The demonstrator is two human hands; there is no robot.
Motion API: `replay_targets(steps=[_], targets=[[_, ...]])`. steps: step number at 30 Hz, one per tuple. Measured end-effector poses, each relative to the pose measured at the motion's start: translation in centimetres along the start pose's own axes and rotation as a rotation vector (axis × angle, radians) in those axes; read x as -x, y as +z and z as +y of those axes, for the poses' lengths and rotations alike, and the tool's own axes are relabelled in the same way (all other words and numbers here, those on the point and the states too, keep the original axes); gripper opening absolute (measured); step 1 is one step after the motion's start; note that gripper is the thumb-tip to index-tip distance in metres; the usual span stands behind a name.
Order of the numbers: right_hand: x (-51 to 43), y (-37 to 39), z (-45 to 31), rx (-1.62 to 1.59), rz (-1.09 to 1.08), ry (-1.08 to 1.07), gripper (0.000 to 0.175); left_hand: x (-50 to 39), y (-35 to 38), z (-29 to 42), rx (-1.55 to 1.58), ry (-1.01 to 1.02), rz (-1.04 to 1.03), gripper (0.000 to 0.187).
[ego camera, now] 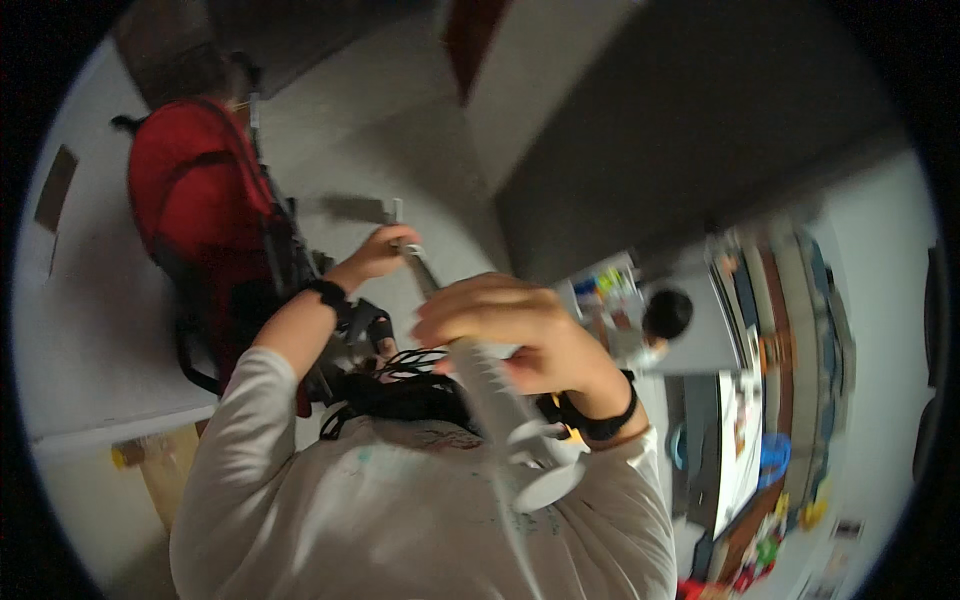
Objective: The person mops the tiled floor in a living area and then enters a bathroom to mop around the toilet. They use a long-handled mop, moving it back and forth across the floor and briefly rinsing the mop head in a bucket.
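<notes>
My left hand point(379, 253) is closed around the far part of a long thin pole point(422, 274) that slants down and right. Nearer to me, my right hand point(510, 326) has its fingers curled over the same long thing. Below the right hand comes a blurred pale part with a toothed edge point(491, 382), then a white disc-shaped piece point(550, 487) in front of my shirt. What the whole object is I cannot tell. Black bands circle both wrists, and black cords point(412, 364) hang at my waist.
A red and black stroller point(202, 180) stands close on the left. At the right, a person with dark hair point(667, 315) is beside colourful items point(607, 281). A large dark panel point(675, 135) fills the upper right. A blue basket point(774, 459) lies farther right.
</notes>
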State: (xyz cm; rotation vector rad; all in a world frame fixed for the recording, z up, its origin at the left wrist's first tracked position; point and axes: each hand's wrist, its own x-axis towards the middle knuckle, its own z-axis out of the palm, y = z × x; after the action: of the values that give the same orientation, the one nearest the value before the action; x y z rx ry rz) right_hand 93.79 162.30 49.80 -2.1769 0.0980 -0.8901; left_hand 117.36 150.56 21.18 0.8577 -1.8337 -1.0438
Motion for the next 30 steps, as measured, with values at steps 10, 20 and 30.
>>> replay_targets(steps=[10, 20, 30], targets=[[-20.2, -18.9, 24.4, -0.369, 0.121, 0.054, 0.047, -27.5, -21.8, -10.1, -0.108, -0.412, 0.016, 0.033], [-33.4, -36.5, 46.6, -0.49, -0.23, -0.042, 0.053, -48.7, -35.3, -22.7, -0.358, -0.325, 0.126, 0.051], [-51.3, -49.6, 68.2, -0.482, -0.044, -0.134, 0.037, -70.5, -52.9, -37.1, -0.076, -0.545, -0.109, 0.047]])
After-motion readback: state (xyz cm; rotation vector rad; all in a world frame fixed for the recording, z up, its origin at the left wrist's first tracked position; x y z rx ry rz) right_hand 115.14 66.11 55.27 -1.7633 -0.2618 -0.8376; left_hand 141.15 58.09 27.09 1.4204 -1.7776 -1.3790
